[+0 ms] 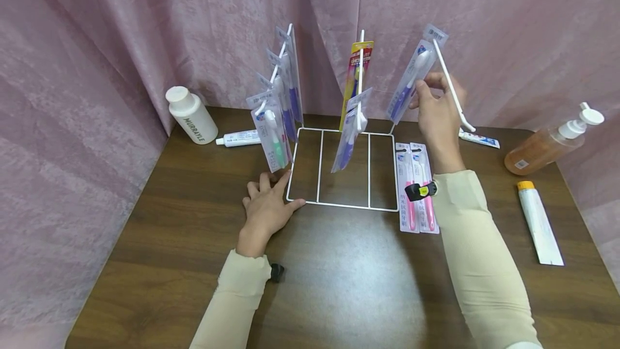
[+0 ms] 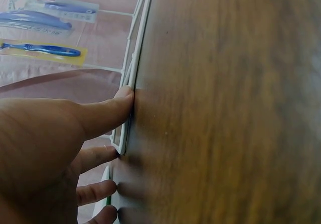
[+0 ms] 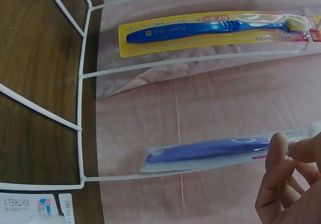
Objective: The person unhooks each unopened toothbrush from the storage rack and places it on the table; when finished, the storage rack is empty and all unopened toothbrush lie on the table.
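A white wire rack [image 1: 343, 205] stands on the table with packaged toothbrushes on its hooks. My right hand [image 1: 438, 114] pinches a packaged purple toothbrush [image 1: 404, 93] at the right-hand hook [image 1: 452, 88]; in the right wrist view thumb and fingertips grip the pack edge around the purple toothbrush [image 3: 210, 151]. My left hand [image 1: 266, 209] lies with fingers spread at the rack's front left corner, thumb touching the frame [image 2: 131, 66] in the left wrist view. The middle hook carries a yellow-and-red toothbrush pack [image 1: 350, 88] and a purple one [image 1: 346, 147]. Several packs [image 1: 271, 141] hang at the left.
Two pink toothbrush packs [image 1: 409, 214] lie beside the rack's right side. Toothpaste tubes lie at left [image 1: 242, 138], behind the right arm [image 1: 479, 139] and far right [image 1: 540, 225]. A white bottle [image 1: 194, 117] and an amber pump bottle [image 1: 542, 149] stand near the curtain.
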Demonstrator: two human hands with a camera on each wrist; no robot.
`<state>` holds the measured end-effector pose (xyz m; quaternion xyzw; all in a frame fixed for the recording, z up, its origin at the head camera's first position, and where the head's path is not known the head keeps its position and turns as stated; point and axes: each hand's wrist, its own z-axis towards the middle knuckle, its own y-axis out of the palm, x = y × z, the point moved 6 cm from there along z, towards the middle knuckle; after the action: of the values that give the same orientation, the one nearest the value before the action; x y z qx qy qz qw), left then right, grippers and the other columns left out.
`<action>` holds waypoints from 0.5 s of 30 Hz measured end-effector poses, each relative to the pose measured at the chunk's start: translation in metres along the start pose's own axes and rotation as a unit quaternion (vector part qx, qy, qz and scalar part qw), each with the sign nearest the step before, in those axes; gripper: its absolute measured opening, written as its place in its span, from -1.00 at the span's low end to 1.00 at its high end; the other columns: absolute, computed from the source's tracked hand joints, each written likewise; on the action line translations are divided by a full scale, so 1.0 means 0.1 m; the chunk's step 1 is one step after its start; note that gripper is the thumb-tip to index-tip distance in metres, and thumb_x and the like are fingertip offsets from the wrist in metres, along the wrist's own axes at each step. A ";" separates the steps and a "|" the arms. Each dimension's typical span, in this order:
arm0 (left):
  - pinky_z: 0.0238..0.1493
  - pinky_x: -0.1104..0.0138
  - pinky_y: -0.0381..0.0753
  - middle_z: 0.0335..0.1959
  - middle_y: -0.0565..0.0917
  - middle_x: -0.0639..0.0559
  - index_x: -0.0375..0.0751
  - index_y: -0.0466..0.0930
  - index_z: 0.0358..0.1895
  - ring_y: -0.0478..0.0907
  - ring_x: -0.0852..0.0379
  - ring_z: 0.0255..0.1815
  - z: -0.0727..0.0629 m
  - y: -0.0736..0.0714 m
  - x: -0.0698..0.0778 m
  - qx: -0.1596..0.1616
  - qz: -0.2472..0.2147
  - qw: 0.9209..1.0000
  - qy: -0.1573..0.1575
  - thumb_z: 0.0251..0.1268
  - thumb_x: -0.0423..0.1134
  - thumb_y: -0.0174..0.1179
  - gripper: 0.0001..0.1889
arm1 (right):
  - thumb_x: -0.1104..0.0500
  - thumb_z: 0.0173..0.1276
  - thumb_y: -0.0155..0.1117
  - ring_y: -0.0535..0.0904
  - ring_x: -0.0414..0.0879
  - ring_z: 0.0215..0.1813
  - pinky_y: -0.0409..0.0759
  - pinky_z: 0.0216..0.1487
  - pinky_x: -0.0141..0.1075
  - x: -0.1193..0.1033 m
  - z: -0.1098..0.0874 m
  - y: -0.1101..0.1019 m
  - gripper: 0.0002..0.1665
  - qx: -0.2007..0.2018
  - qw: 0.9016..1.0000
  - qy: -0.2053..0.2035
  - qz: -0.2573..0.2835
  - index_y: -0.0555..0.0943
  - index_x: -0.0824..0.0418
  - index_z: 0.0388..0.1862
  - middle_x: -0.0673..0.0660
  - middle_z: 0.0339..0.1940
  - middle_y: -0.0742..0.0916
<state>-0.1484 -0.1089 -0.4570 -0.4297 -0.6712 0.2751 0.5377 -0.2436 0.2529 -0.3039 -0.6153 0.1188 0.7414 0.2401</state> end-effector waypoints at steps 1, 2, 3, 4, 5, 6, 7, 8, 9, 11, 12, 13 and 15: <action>0.46 -0.48 0.36 0.77 0.19 -0.38 0.17 0.21 0.88 0.19 -0.55 0.55 0.00 0.00 0.00 0.000 0.001 1.000 0.000 0.58 0.28 0.42 -0.05 | 0.30 0.69 0.32 0.59 -0.35 -0.57 0.61 -0.40 -0.54 0.01 -0.01 0.00 -0.74 0.002 1.000 0.002 0.005 0.65 -0.02 -0.24 -0.07 -0.15 0.67; 0.45 -0.47 0.37 0.77 0.19 -0.38 0.17 0.22 0.88 0.19 -0.55 0.55 0.00 0.01 0.00 0.000 0.001 1.000 0.000 0.58 0.28 0.42 -0.05 | 0.30 0.69 0.33 0.59 -0.35 -0.58 0.61 -0.41 -0.54 0.01 -0.01 -0.01 -0.74 0.004 1.000 0.002 0.009 0.65 -0.03 -0.24 -0.07 -0.17 0.66; 0.44 -0.47 0.37 0.77 0.19 -0.38 0.17 0.22 0.88 0.19 -0.54 0.55 -0.01 0.01 0.00 0.000 0.001 1.000 0.000 0.57 0.28 0.42 -0.05 | 0.29 0.69 0.33 0.59 -0.35 -0.59 0.61 -0.43 -0.54 0.02 -0.02 -0.01 -0.74 0.007 1.000 0.002 0.013 0.65 -0.02 -0.24 -0.06 -0.19 0.66; 0.44 -0.46 0.38 0.76 0.19 -0.38 0.17 0.22 0.88 0.20 -0.54 0.54 -0.01 0.01 0.00 0.000 0.002 1.000 0.000 0.57 0.28 0.42 -0.05 | 0.29 0.69 0.33 0.59 -0.35 -0.60 0.60 -0.45 -0.54 0.02 -0.03 -0.02 -0.74 0.010 1.000 0.002 0.018 0.65 -0.02 -0.24 -0.05 -0.22 0.66; 0.44 -0.46 0.38 0.76 0.20 -0.38 0.17 0.22 0.88 0.20 -0.54 0.54 -0.01 0.01 0.00 0.001 0.002 1.000 0.000 0.57 0.28 0.42 -0.04 | 0.29 0.70 0.32 0.60 -0.36 -0.61 0.60 -0.46 -0.53 0.02 -0.04 -0.03 -0.75 0.012 1.000 0.000 0.022 0.65 -0.02 -0.23 -0.05 -0.23 0.65; 0.44 -0.45 0.38 0.75 0.20 -0.37 0.17 0.22 0.88 0.20 -0.53 0.54 -0.01 0.01 0.00 0.001 0.002 1.000 -0.001 0.57 0.28 0.42 -0.04 | 0.30 0.70 0.32 0.60 -0.34 -0.61 0.61 -0.46 -0.52 0.02 -0.05 -0.03 -0.75 0.014 0.999 -0.002 0.031 0.66 0.00 -0.23 -0.04 -0.25 0.65; 0.44 -0.44 0.38 0.75 0.21 -0.36 0.17 0.21 0.88 0.20 -0.52 0.53 -0.01 0.01 0.00 0.001 0.002 1.000 -0.001 0.57 0.28 0.42 -0.04 | 0.30 0.70 0.32 0.61 -0.33 -0.61 0.62 -0.46 -0.52 0.02 -0.06 -0.04 -0.76 0.016 0.999 -0.003 0.039 0.67 0.01 -0.23 -0.04 -0.26 0.65; 0.44 -0.44 0.38 0.74 0.22 -0.35 0.18 0.21 0.88 0.20 -0.52 0.53 -0.01 0.01 0.00 0.001 0.001 1.000 -0.002 0.58 0.27 0.42 -0.05 | 0.30 0.70 0.32 0.61 -0.33 -0.61 0.63 -0.46 -0.51 0.02 -0.07 -0.05 -0.77 0.018 0.999 -0.005 0.045 0.67 0.02 -0.22 -0.03 -0.26 0.65; 0.44 -0.44 0.37 0.74 0.23 -0.35 0.18 0.21 0.88 0.20 -0.51 0.53 -0.01 0.01 0.00 0.001 0.001 1.000 -0.002 0.58 0.27 0.42 -0.05 | 0.30 0.70 0.32 0.61 -0.32 -0.60 0.61 -0.47 -0.51 0.02 -0.08 -0.06 -0.78 0.021 0.998 -0.005 0.051 0.68 0.03 -0.22 -0.03 -0.27 0.66; 0.45 -0.44 0.36 0.73 0.23 -0.34 0.18 0.20 0.89 0.20 -0.51 0.53 -0.01 0.01 0.00 -0.001 -0.001 1.000 -0.002 0.59 0.27 0.41 -0.05 | 0.31 0.69 0.33 0.60 -0.29 -0.59 0.61 -0.47 -0.50 0.01 -0.09 -0.09 -0.79 0.029 0.997 -0.007 0.067 0.68 0.04 -0.21 0.00 -0.28 0.66; 0.45 -0.45 0.36 0.73 0.23 -0.34 0.18 0.20 0.89 0.20 -0.51 0.53 -0.01 0.01 0.00 -0.002 -0.001 1.000 -0.002 0.59 0.27 0.41 -0.05 | 0.32 0.68 0.33 0.60 -0.28 -0.58 0.60 -0.47 -0.50 0.01 -0.10 -0.10 -0.79 0.034 0.997 -0.010 0.076 0.68 0.05 -0.21 0.02 -0.30 0.66; 0.46 -0.45 0.36 0.74 0.23 -0.34 0.18 0.20 0.89 0.19 -0.52 0.53 -0.01 0.01 0.00 -0.002 -0.002 1.000 -0.002 0.59 0.27 0.41 -0.05 | 0.32 0.67 0.34 0.59 -0.26 -0.57 0.59 -0.47 -0.50 0.01 -0.10 -0.12 -0.79 0.038 0.996 -0.012 0.083 0.68 0.05 -0.21 0.02 -0.30 0.66; 0.46 -0.46 0.35 0.74 0.22 -0.34 0.18 0.20 0.89 0.19 -0.52 0.54 0.00 0.00 0.00 -0.001 -0.003 1.000 -0.002 0.59 0.27 0.41 -0.05 | 0.34 0.65 0.34 0.58 -0.23 -0.54 0.59 -0.47 -0.49 0.00 -0.10 -0.16 -0.77 0.047 0.994 -0.019 0.098 0.67 0.05 -0.22 0.05 -0.32 0.67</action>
<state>-0.1482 -0.1088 -0.4573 -0.4277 -0.6741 0.2735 0.5365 -0.2271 0.2624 -0.3037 -0.5743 0.2083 0.7668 0.1969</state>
